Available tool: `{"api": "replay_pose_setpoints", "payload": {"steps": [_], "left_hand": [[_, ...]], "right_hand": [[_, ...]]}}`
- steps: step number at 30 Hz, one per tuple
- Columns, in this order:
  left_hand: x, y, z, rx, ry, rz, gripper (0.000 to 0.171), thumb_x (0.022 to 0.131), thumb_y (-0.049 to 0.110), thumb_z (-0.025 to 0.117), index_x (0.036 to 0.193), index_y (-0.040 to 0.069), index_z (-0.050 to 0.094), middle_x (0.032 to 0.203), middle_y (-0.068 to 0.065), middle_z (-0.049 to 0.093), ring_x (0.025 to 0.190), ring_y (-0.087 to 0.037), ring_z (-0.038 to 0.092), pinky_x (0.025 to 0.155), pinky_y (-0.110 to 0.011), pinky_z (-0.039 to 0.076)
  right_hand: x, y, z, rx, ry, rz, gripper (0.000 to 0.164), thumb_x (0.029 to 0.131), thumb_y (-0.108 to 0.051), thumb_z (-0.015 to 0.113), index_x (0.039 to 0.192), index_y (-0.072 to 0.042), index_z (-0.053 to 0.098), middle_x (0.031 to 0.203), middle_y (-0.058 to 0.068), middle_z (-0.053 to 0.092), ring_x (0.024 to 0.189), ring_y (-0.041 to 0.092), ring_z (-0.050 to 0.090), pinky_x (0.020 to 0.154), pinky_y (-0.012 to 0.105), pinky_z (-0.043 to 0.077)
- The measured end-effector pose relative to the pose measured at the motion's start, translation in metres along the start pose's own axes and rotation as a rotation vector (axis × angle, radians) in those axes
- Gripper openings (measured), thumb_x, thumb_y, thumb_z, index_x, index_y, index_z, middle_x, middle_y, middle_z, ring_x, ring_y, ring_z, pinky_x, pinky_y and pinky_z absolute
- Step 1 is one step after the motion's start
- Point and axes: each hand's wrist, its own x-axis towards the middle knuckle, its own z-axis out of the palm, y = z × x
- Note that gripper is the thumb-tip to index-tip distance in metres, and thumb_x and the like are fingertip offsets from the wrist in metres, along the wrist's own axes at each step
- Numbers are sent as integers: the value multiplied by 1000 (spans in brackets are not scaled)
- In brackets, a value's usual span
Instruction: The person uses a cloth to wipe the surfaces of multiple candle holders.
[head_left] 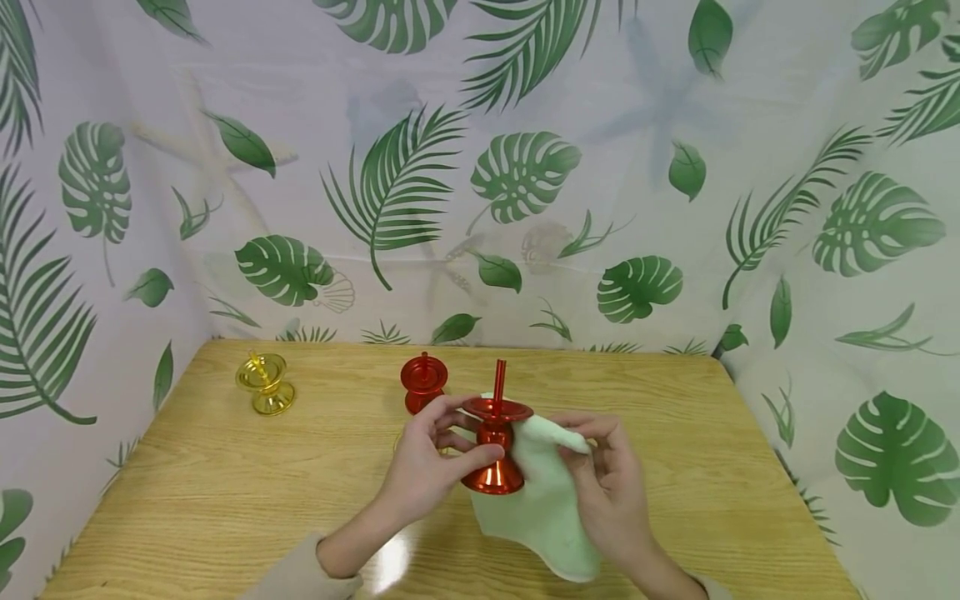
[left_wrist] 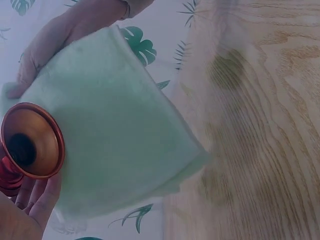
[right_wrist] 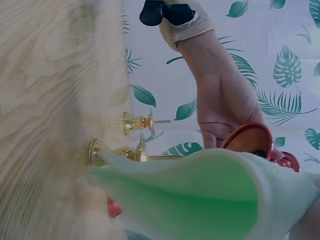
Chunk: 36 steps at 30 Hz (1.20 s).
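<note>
Left hand curls fingers round red candle holder; right hand pinches green cloth beside it; gold holder stands far left on table.

Forearms are angled in from the lower edge of the head view, pale sleeves seen below the wrists. Left hand is turned inward, thumb extended, fingers curled in a grip. Right hand is raised opposite, palm turned inward, thumb and fingers pinched.
</note>
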Motion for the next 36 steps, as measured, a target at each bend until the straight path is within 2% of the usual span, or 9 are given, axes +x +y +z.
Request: {"api": "replay_pose_setpoints", "payload": {"steps": [9,17,23,29,32,36], "left_hand": [[0,2,1,3,18,-4,59,89,18,86,140,6,60,119,-23,73,86,-18,73,73,-26,63],[-2,1,4,-17,33,2,59,86,14,88,137,8,60,118,-20,75,85,-14,74,72,-29,64],[-4,1,7,0,49,3,60,84,14,90,134,7,58,118,-19,75,85,-15,73,73,-28,63],[-7,4,9,61,35,9,55,93,18,81,138,6,54,117,-19,76,90,-17,72,83,-28,62],[-8,6,9,52,34,-5,51,96,17,77,139,7,52,116,-20,77,93,-18,71,85,-25,60],[-8,9,7,-6,37,-19,53,94,13,78,140,6,52,118,-22,75,97,-18,71,89,-24,60]], "right_hand": [[0,-12,-5,30,-31,-63,8,99,21,48,101,22,40,125,-7,70,115,5,70,96,16,57],[-2,-7,4,-26,7,-21,17,90,30,53,103,20,46,123,-9,72,114,3,70,98,14,55],[-6,0,11,-57,43,-2,19,90,29,54,105,18,50,121,-10,72,112,2,70,95,12,54],[-7,3,13,-169,86,60,19,92,24,58,109,15,54,119,-15,70,108,-2,69,90,10,54],[-7,4,12,-166,104,97,18,93,23,58,109,16,54,118,-17,70,108,-3,69,91,10,54],[-6,8,10,-130,101,78,18,92,25,57,108,18,52,118,-16,71,110,-3,69,95,11,54]]}}
